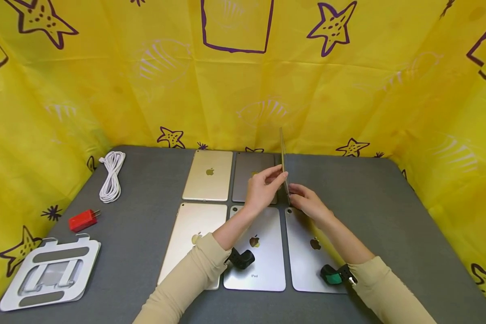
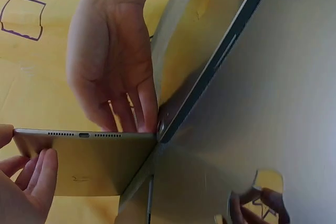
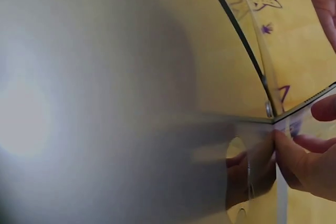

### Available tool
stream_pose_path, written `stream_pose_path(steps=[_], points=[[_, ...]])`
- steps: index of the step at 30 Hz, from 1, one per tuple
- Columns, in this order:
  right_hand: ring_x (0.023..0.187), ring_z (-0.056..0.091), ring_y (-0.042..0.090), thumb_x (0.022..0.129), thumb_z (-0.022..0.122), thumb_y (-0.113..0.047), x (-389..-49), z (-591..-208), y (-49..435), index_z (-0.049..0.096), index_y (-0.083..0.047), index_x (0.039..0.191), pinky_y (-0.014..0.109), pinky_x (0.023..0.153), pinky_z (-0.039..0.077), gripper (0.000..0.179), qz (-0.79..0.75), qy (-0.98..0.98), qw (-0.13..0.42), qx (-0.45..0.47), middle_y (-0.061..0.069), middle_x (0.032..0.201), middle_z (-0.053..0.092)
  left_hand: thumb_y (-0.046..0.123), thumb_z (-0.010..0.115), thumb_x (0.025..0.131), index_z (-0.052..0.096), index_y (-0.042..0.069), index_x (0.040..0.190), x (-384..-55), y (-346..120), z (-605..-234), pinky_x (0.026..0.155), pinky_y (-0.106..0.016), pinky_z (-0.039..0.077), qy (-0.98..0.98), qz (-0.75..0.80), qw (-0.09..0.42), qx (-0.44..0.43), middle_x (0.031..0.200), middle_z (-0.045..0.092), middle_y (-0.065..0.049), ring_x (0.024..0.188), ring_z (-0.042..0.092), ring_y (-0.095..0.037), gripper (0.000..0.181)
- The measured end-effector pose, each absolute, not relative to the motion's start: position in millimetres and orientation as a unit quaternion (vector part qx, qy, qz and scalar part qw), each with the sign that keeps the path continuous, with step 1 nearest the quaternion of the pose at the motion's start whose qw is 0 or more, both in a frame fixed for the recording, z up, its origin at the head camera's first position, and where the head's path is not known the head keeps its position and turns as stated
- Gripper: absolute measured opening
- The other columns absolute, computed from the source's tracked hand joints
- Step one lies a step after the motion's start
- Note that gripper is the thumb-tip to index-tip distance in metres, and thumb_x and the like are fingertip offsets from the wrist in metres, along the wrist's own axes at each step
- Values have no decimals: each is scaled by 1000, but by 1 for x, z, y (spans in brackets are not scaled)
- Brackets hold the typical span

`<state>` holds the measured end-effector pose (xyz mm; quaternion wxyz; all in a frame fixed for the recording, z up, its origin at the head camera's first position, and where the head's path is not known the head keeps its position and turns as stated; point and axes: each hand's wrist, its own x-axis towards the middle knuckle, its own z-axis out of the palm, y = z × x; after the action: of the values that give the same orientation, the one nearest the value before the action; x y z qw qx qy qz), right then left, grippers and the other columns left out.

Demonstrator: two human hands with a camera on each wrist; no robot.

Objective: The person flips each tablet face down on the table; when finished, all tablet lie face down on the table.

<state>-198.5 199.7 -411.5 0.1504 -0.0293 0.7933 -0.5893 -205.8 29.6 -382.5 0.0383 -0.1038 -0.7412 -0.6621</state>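
Observation:
A thin tablet [image 1: 284,164] stands on edge over the back right of the laid-out tablets, nearly edge-on in the head view. My left hand [image 1: 263,186] pinches its near edge. In the left wrist view that edge shows a port and speaker holes. On the other side, fingers of my right hand [image 1: 309,204] touch the tablet's face near its lower corner. Beneath my arms lie a silver tablet [image 1: 255,270] and another silver-grey tablet [image 1: 308,265]. A dark grey tablet [image 1: 243,180] lies behind my left hand, partly covered.
A gold tablet [image 1: 208,175] lies at back left, a pale gold tablet [image 1: 194,220] in front. Further left are a coiled white cable [image 1: 112,175], a red plug adapter [image 1: 83,220] and a white folding stand [image 1: 60,270]. Yellow patterned cloth [image 1: 243,90] surrounds the grey table [image 1: 389,216].

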Motion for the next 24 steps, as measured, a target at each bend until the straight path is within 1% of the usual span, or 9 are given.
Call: stream_pose_path(steps=[4, 6, 10, 12, 14, 17, 20, 24], points=[[134, 38, 41, 100, 43, -7, -201, -405, 200, 27, 8, 148, 49, 106, 37, 53, -599, 785, 159, -20, 28, 150, 33, 25, 69, 92, 64, 5, 127, -207, 35, -383, 79, -26, 56, -711, -697, 7, -91, 113, 69, -8, 99, 67, -19, 40], [133, 38, 41, 101, 43, -7, -202, -400, 202, 27, 8, 148, 49, 104, 39, 52, -603, 781, 162, -21, 27, 150, 33, 22, 68, 93, 62, 5, 130, -206, 36, -379, 83, -28, 55, -694, -714, -11, -89, 118, 67, -11, 105, 66, -22, 41], [130, 43, 41, 102, 45, -10, -204, -389, 209, 31, 6, 148, 48, 102, 42, 51, -614, 774, 155, -28, 25, 149, 36, 16, 67, 94, 59, 2, 132, -204, 38, -374, 85, -30, 54, -680, -727, -27, -91, 124, 63, -16, 108, 64, -29, 42], [128, 45, 40, 103, 46, -13, -205, -384, 212, 34, 5, 147, 47, 102, 42, 49, -622, 770, 141, -29, 24, 147, 39, 15, 67, 94, 58, 2, 133, -205, 40, -374, 85, -31, 55, -681, -727, -27, -90, 124, 63, -17, 108, 64, -30, 42], [127, 46, 38, 103, 48, -17, -207, -378, 213, 39, 2, 145, 46, 102, 42, 47, -631, 766, 121, -25, 21, 144, 43, 18, 68, 93, 60, 5, 132, -210, 44, -383, 84, -31, 55, -680, -727, -21, -89, 123, 64, -14, 106, 64, -28, 42], [125, 47, 34, 102, 52, -23, -211, -370, 212, 46, -1, 142, 46, 104, 41, 46, -646, 758, 87, -19, 16, 140, 47, 21, 70, 92, 63, 8, 130, -209, 46, -383, 83, -30, 55, -681, -727, -14, -86, 119, 66, -12, 102, 66, -25, 41], [123, 50, 28, 100, 57, -27, -213, -363, 209, 50, -2, 139, 48, 106, 39, 47, -660, 749, 57, -15, 14, 138, 49, 22, 71, 91, 64, 7, 128, -209, 47, -383, 81, -29, 56, -685, -724, -12, -81, 116, 68, -10, 99, 67, -21, 40], [120, 53, 22, 97, 61, -31, -217, -357, 205, 53, -3, 136, 49, 106, 38, 49, -668, 743, 29, -20, 14, 136, 51, 22, 72, 90, 64, 5, 125, -210, 49, -384, 79, -29, 56, -685, -724, -14, -76, 114, 68, -9, 96, 67, -19, 40]])
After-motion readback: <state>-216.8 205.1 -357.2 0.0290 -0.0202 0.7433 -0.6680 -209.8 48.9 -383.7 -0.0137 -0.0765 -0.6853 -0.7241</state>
